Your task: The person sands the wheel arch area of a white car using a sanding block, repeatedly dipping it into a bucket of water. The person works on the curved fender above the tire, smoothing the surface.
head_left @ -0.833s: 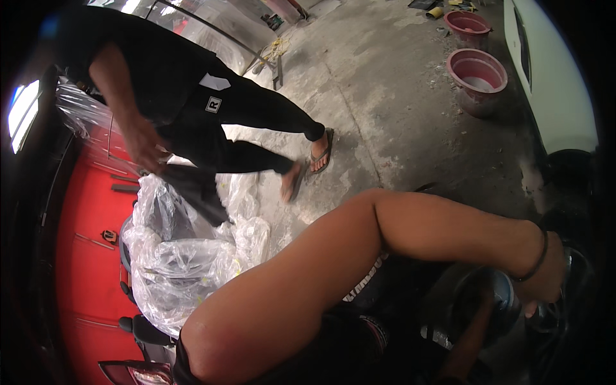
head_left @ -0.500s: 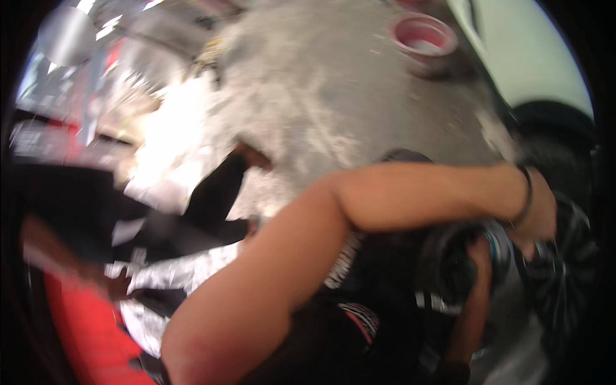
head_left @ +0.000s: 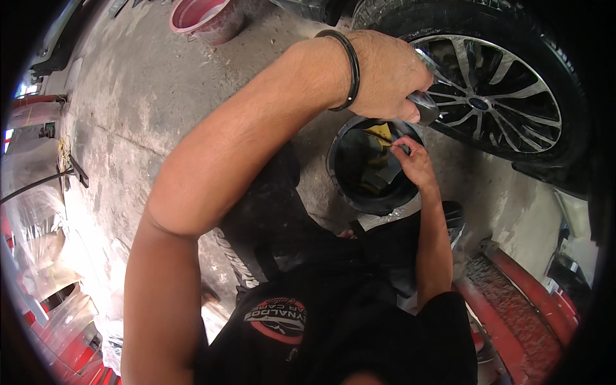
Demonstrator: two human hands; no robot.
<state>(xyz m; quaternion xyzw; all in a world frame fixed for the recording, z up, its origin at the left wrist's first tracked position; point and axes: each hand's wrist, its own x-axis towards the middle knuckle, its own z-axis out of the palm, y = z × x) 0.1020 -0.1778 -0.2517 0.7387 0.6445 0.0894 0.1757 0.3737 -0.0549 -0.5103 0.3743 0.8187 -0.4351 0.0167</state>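
Left hand (head_left: 388, 74) is closed around a grey handle-like object (head_left: 425, 106) above my black bucket (head_left: 372, 165). Right hand (head_left: 416, 163) pinches something small at the bucket's rim, beside the car wheel (head_left: 491, 96).

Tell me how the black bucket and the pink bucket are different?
The black bucket sits right below the person's hands, beside the car wheel; the pink bucket stands far off at the top edge. The right hand reaches into the black one; nobody touches the pink one. Both are round, open and on the concrete floor.
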